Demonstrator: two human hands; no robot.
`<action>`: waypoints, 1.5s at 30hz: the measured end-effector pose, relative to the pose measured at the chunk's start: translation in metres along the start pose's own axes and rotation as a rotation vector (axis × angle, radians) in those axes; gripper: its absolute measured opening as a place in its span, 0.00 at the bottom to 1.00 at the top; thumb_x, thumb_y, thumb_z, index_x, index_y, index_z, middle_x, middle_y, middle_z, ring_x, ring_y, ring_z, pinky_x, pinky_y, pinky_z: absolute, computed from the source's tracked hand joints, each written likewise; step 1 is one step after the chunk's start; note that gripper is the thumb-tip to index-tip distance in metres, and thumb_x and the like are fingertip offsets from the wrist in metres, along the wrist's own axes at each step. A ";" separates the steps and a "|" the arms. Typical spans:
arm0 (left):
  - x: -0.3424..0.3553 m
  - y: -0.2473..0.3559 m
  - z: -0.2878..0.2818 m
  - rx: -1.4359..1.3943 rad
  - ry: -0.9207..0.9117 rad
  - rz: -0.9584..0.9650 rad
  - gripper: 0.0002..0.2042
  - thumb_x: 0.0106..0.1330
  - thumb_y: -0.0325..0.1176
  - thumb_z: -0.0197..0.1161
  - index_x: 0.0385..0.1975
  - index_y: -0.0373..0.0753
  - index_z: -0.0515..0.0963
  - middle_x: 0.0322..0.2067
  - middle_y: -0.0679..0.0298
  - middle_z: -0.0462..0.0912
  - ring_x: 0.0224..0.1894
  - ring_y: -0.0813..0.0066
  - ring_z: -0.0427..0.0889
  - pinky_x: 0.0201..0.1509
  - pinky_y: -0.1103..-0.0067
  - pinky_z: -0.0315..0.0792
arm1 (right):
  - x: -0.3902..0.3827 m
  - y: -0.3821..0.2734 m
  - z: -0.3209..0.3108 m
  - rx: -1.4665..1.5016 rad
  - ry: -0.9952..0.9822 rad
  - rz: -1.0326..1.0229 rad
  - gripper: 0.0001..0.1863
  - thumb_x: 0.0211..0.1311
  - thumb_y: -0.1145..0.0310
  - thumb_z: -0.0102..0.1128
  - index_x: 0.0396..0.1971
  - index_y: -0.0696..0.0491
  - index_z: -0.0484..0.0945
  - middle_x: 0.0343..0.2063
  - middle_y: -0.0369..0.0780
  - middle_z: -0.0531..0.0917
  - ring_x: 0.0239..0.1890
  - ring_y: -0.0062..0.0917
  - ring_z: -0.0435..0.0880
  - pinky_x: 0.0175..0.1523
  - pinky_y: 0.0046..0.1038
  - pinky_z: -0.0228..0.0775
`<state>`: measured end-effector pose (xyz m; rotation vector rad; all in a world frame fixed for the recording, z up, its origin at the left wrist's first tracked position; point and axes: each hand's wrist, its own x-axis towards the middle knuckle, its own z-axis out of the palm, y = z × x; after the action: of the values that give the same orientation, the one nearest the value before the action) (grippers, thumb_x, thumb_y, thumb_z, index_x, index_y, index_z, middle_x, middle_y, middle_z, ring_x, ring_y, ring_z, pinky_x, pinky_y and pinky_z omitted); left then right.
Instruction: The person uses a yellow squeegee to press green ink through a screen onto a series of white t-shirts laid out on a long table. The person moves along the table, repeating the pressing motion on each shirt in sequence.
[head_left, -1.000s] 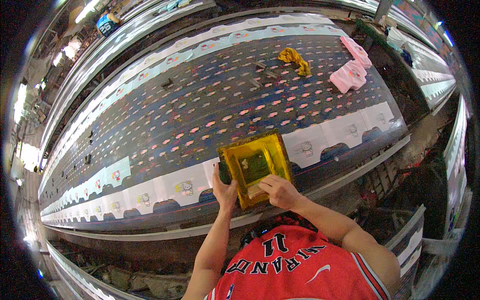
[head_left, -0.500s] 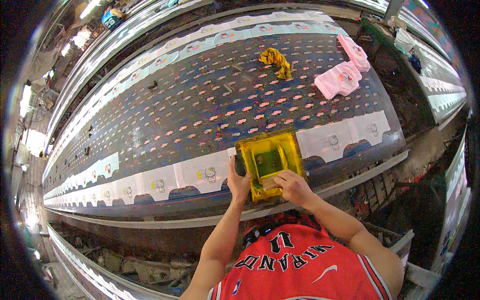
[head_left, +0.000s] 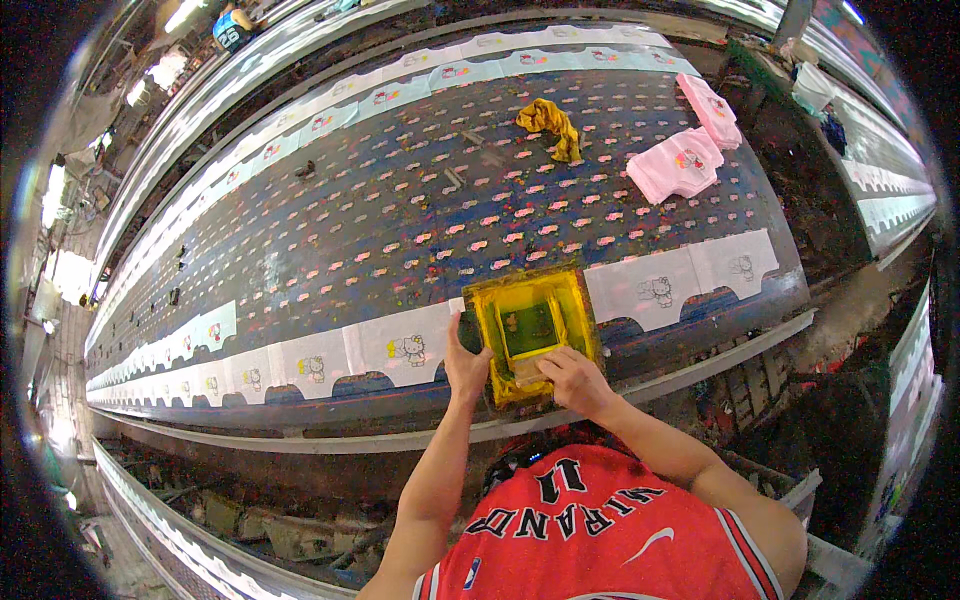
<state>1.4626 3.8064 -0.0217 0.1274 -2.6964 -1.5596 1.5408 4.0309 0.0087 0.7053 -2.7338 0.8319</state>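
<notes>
A yellow-stained printing screen [head_left: 584, 312] lies on the near fabric strip in front of me, with a dark green window inside its frame. My left hand [head_left: 467, 368] grips the screen's left side, thumb against the frame and index finger stretched along the outer edge. Inside the frame's near part, my right hand [head_left: 577, 382] is closed on a pale squeegee [head_left: 527, 370], whose lower edge is hidden. White fabric pieces [head_left: 375, 350] with line-drawn cat figures extend to the left, some bearing yellow patches. To the right, other pieces [head_left: 655, 290] show only dark outlines.
The long dark table [head_left: 390, 240] carries rows of small pink-and-white marks. A crumpled mustard cloth [head_left: 548, 125] and folded pink garment pieces [head_left: 675, 165] lie beyond the screen. A metal rail [head_left: 700, 365] borders the near edge. A person in blue [head_left: 230, 28] is far left.
Both hands and the squeegee appear slightly further left with the screen, as the view shifts a little. More of the squeegee shows beside my right fingers.
</notes>
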 end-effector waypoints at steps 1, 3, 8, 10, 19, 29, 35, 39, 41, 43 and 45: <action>0.001 -0.003 0.001 -0.033 0.002 0.007 0.43 0.53 0.27 0.71 0.73 0.41 0.61 0.66 0.48 0.74 0.64 0.50 0.77 0.66 0.63 0.71 | 0.000 -0.001 -0.002 -0.004 -0.009 -0.002 0.21 0.47 0.75 0.61 0.45 0.58 0.80 0.43 0.45 0.83 0.50 0.42 0.82 0.61 0.37 0.74; 0.003 -0.004 0.001 -0.065 -0.001 0.017 0.43 0.52 0.26 0.71 0.73 0.41 0.61 0.65 0.48 0.74 0.65 0.50 0.77 0.67 0.63 0.70 | 0.000 -0.006 -0.007 -0.002 -0.012 0.007 0.20 0.48 0.75 0.61 0.45 0.58 0.80 0.43 0.45 0.83 0.50 0.42 0.82 0.61 0.37 0.75; 0.006 -0.009 0.000 -0.028 -0.012 0.027 0.44 0.50 0.24 0.70 0.72 0.41 0.61 0.67 0.48 0.71 0.69 0.50 0.71 0.72 0.65 0.65 | -0.013 -0.017 -0.013 0.023 -0.019 0.025 0.19 0.49 0.75 0.59 0.45 0.58 0.81 0.44 0.46 0.84 0.50 0.42 0.83 0.59 0.38 0.77; 0.005 -0.004 -0.002 -0.046 -0.039 -0.010 0.45 0.49 0.24 0.71 0.72 0.41 0.61 0.68 0.48 0.70 0.71 0.50 0.68 0.73 0.65 0.64 | -0.019 -0.015 -0.007 0.020 -0.042 0.013 0.20 0.50 0.74 0.59 0.46 0.58 0.81 0.44 0.45 0.84 0.50 0.42 0.83 0.59 0.38 0.77; 0.010 -0.018 0.005 -0.142 -0.049 0.034 0.46 0.48 0.22 0.72 0.73 0.41 0.59 0.69 0.50 0.68 0.70 0.52 0.69 0.73 0.66 0.64 | 0.070 0.040 0.016 0.030 -0.020 0.108 0.14 0.53 0.77 0.57 0.41 0.56 0.82 0.43 0.47 0.85 0.48 0.47 0.82 0.56 0.42 0.77; 0.000 -0.008 0.000 -0.085 -0.036 -0.051 0.45 0.51 0.23 0.70 0.74 0.43 0.60 0.69 0.50 0.71 0.69 0.51 0.72 0.71 0.65 0.67 | 0.034 0.011 0.020 0.030 0.061 0.062 0.14 0.50 0.77 0.58 0.39 0.56 0.82 0.39 0.46 0.85 0.47 0.44 0.83 0.55 0.41 0.77; -0.003 0.008 0.002 -0.011 -0.034 -0.009 0.43 0.54 0.26 0.69 0.74 0.43 0.60 0.71 0.52 0.68 0.71 0.52 0.69 0.72 0.64 0.65 | 0.005 -0.001 -0.006 0.028 -0.028 -0.011 0.18 0.48 0.75 0.61 0.43 0.57 0.80 0.43 0.46 0.83 0.51 0.43 0.82 0.59 0.39 0.76; -0.011 0.025 0.037 -0.094 0.065 0.156 0.42 0.55 0.28 0.71 0.73 0.40 0.62 0.68 0.50 0.70 0.70 0.51 0.70 0.73 0.65 0.64 | 0.000 0.025 -0.045 0.046 0.013 -0.018 0.19 0.47 0.78 0.61 0.43 0.59 0.81 0.43 0.46 0.83 0.50 0.43 0.82 0.57 0.38 0.77; -0.012 0.046 0.068 -0.100 0.056 0.187 0.41 0.55 0.28 0.71 0.73 0.39 0.62 0.67 0.49 0.71 0.70 0.51 0.70 0.73 0.66 0.64 | -0.012 0.043 -0.072 0.021 0.014 -0.001 0.20 0.46 0.79 0.60 0.44 0.59 0.81 0.43 0.46 0.84 0.50 0.42 0.82 0.56 0.38 0.77; -0.018 0.073 0.105 -0.127 0.020 0.158 0.41 0.54 0.26 0.71 0.72 0.37 0.62 0.67 0.50 0.71 0.70 0.52 0.69 0.73 0.66 0.63 | -0.030 0.068 -0.102 -0.004 -0.006 0.038 0.19 0.46 0.79 0.60 0.43 0.59 0.81 0.43 0.46 0.84 0.49 0.42 0.82 0.56 0.38 0.77; -0.022 0.080 0.145 -0.102 0.044 0.218 0.42 0.54 0.25 0.71 0.72 0.37 0.62 0.67 0.50 0.70 0.70 0.52 0.69 0.74 0.66 0.63 | -0.044 0.091 -0.128 -0.036 -0.022 0.046 0.19 0.47 0.79 0.60 0.43 0.59 0.82 0.43 0.45 0.84 0.49 0.42 0.82 0.56 0.38 0.77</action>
<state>1.4711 3.9730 -0.0242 -0.1287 -2.4925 -1.6029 1.5398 4.1867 0.0575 0.6507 -2.7867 0.7872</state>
